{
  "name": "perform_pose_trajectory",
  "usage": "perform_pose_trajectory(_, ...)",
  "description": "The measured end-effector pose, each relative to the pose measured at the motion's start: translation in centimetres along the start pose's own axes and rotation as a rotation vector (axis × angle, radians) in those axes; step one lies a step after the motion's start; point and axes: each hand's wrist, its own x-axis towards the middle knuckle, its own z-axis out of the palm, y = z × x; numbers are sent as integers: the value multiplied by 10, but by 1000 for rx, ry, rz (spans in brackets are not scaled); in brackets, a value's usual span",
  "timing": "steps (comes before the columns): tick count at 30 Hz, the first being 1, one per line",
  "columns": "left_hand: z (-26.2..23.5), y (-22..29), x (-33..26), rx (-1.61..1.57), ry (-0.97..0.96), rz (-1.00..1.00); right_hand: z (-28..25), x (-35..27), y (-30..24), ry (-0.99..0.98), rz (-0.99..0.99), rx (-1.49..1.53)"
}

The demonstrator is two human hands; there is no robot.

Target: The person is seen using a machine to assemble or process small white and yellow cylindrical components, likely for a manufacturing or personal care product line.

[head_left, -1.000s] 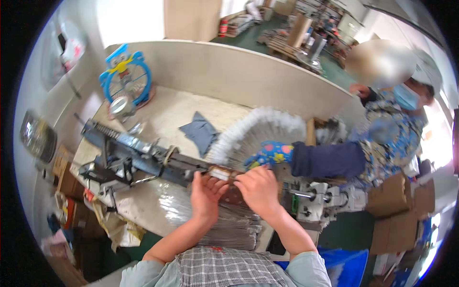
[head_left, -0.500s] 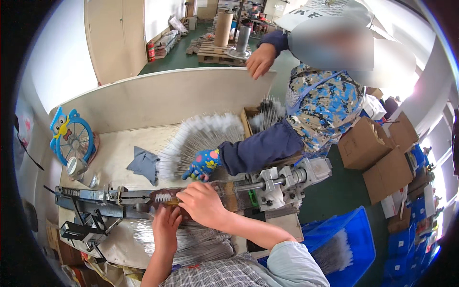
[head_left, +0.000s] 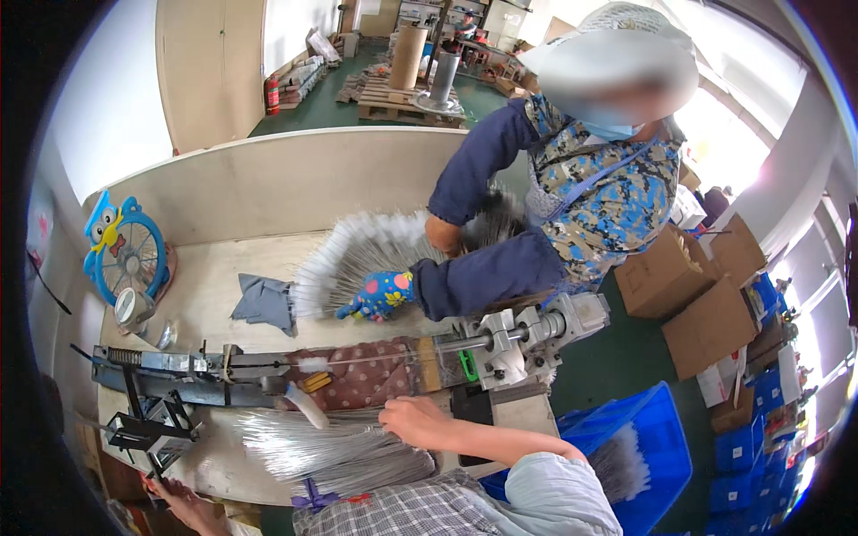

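And the small white brush [head_left: 313,364] is out of both hands now, lying across the middle of the machine above the spotted cloth [head_left: 362,380], its stem running right to the metal spindle [head_left: 483,341]; half a second ago fingers were on it, so the machine alone seems to carry it. The right hand [head_left: 413,422] has dropped to the bundle of wires [head_left: 331,447] on the near side of the bench [head_left: 214,268], fingers curled at it, though I can't tell whether they pinch one. The left hand [head_left: 186,507] has swung out to the near left, below the black frame [head_left: 156,429]; its grip can't be read at that dim rim. Across the bench, the co-worker's bare hand [head_left: 444,234] has come down beside the brush pile [head_left: 357,250], fingertips hidden behind a sleeve, while the gloved hand [head_left: 380,295] stays on the pile's near edge. The brush's bristles are blurred, and its left end is hard to make out.
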Motion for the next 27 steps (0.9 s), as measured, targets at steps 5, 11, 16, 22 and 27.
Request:
perform_pose_trajectory(5,48,17,-52,-80,34,77,-9,3,-7,62,32,106)
perform_pose_trajectory(11,48,-45,-91,-158,-210,-154,-13,8,-4,-120,140,126)
perform_pose_trajectory(16,140,-40,-250,-41,-678,-516,-8,-2,10,-57,74,103)
perform_pose_trajectory(22,226,-40,-376,536,-800,-506,-24,-19,11,90,139,164)
perform_pose_trajectory(27,252,42,-363,-171,-814,-1534,-35,-18,17,67,141,108)
